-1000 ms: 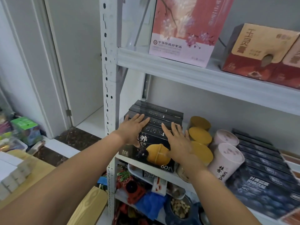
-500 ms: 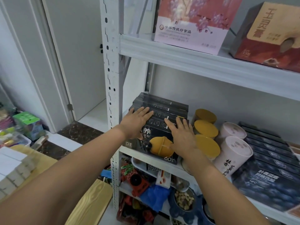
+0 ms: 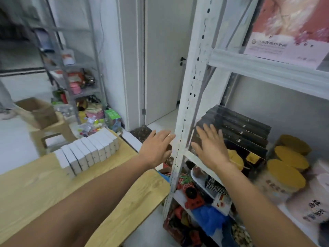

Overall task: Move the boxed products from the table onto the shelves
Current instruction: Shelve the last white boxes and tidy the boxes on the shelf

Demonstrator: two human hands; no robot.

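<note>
Currently, both grips are apart and empty: left hand (image 3: 156, 147) hovers outside the shelf upright (image 3: 185, 122), right hand (image 3: 211, 145) lies flat by the black boxes (image 3: 245, 129), likely squaring that stack. White boxes (image 3: 87, 152) stand in 1 row on the table (image 3: 35, 193).

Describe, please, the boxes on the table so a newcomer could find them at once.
Start at the light wooden table left of the white shelf rack. Near its far edge stands a row of white boxes, upright and pressed side by side. Unlike the black boxes stacked in that rack, these are white.
</note>
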